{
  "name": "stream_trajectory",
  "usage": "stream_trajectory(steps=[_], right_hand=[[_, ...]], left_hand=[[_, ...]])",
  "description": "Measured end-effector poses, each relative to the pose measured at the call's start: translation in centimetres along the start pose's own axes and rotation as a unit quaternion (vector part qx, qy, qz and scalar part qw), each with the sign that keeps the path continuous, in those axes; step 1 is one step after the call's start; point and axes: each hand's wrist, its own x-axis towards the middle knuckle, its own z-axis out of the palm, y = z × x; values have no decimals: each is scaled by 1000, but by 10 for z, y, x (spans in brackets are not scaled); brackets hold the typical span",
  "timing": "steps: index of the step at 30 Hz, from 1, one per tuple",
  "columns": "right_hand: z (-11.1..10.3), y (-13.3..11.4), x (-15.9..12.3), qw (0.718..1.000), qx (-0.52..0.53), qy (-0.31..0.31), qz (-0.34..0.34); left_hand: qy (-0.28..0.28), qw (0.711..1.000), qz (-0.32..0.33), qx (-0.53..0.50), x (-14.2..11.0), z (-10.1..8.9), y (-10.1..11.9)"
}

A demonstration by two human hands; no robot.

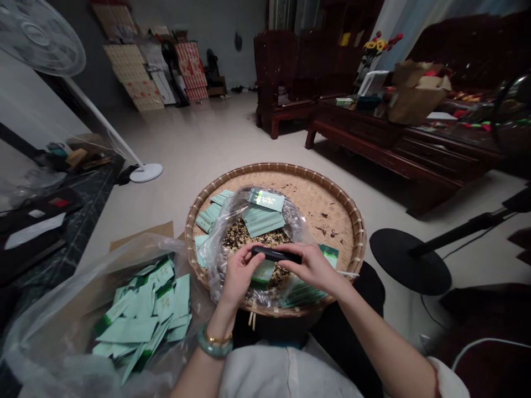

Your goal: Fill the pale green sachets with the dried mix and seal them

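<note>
Tray: round bamboo tray beneath the grip.
Bag: clear plastic bag on it, dark leaves just ahead of the grip.
Packets: green packets ahead; green pile left of the grip.
Writing: top packet, pale characters, unreadable.
Grip: left hand and right hand clamped on black bar, one at each end.

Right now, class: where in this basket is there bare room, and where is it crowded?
Bare weave shows right of the clear plastic bag, up to the rim of the woven basket, with dark flecks. The centre is crowded: the left hand and right hand hold a black object over the bag and green packets.
</note>
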Motion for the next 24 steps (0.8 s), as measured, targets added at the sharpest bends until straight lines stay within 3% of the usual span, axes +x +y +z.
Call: stream_trajectory(steps=[7, 15, 20, 24], right_hand=[[2, 1, 0, 999, 35, -1, 9], [4, 11, 3, 979, 166, -25, 115], [6, 21, 1, 959, 220, -57, 171], [9, 29, -1, 969, 194, -24, 153]], left_hand=[[4, 1000, -16, -5, 1, 0, 1], [-2, 994, -106, -6, 1, -11, -3], [-6, 995, -104, 8, 0, -15, -5], [7, 995, -98, 16, -1, -13, -8]])
